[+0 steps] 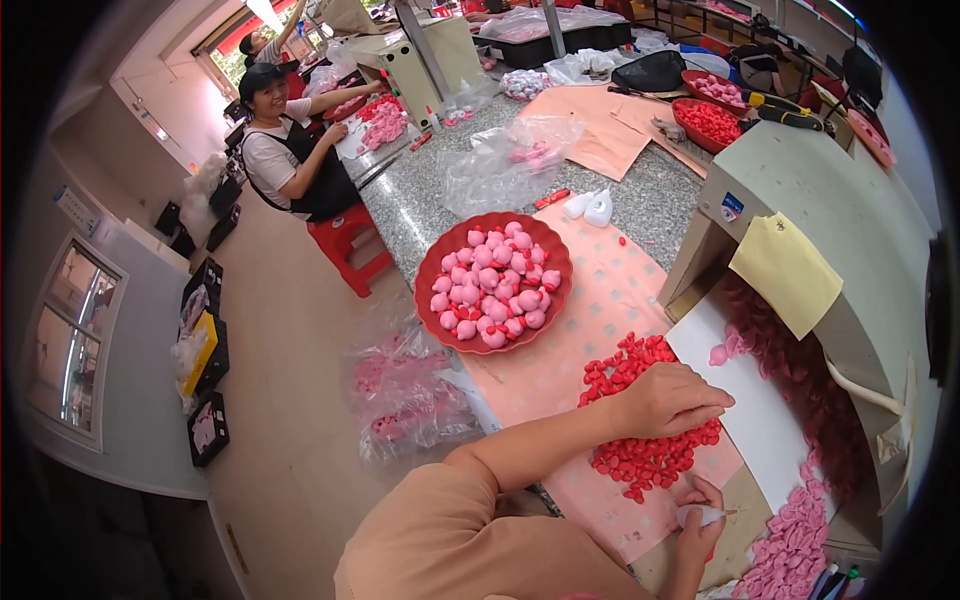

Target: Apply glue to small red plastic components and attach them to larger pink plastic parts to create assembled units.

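Note:
My left hand hovers over a spread of small red pieces, its fingers pinched together. Whatever lies between those fingertips is hidden. Lower down, my right hand is closed round a small white glue bottle with a thin pointed tip. A bit of red shows beneath that hand. The red pieces lie on a pink sheet on the table. Farther left on the table stands a scalloped red bowl, heaped with round pink pieces bearing red parts.
A grey cabinet with a yellow paper stands at right; flat pink pieces lie below it. White bottles and plastic bags lie farther back. A co-worker sits at the far left. Bagged pink pieces are beside the table.

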`<state>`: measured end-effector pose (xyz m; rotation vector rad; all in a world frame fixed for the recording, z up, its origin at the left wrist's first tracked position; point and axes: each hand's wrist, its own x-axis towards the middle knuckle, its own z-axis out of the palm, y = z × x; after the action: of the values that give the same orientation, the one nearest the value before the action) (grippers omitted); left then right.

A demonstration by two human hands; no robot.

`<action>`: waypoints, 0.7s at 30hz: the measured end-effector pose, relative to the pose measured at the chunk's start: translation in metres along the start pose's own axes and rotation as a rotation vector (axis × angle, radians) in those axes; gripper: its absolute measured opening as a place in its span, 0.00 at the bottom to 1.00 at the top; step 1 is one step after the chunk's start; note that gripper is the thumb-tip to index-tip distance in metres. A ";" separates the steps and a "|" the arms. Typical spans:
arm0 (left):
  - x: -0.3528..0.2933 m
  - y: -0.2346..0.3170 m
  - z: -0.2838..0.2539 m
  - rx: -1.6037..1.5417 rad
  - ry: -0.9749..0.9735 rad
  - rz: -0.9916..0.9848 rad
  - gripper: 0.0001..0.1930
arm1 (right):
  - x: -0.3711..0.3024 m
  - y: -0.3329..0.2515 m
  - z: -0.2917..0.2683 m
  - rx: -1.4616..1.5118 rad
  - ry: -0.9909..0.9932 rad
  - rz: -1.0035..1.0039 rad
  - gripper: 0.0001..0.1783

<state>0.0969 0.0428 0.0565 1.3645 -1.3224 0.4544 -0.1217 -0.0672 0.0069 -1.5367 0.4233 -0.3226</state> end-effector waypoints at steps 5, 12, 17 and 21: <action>-0.003 0.003 -0.001 -0.003 0.003 -0.012 0.08 | -0.002 0.005 0.000 -0.024 -0.001 -0.059 0.20; -0.001 0.004 0.007 -0.082 -0.012 -0.023 0.08 | -0.009 0.008 0.000 0.007 0.064 -0.021 0.20; 0.001 -0.003 -0.006 0.118 -0.166 -0.185 0.08 | 0.007 0.013 -0.009 -0.116 -0.024 0.025 0.20; -0.001 -0.008 0.000 0.066 -0.150 -0.245 0.07 | 0.016 -0.006 -0.009 -0.251 -0.072 -0.197 0.19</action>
<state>0.1033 0.0417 0.0522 1.6182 -1.2473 0.2342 -0.1114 -0.0826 0.0120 -1.8355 0.2633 -0.3765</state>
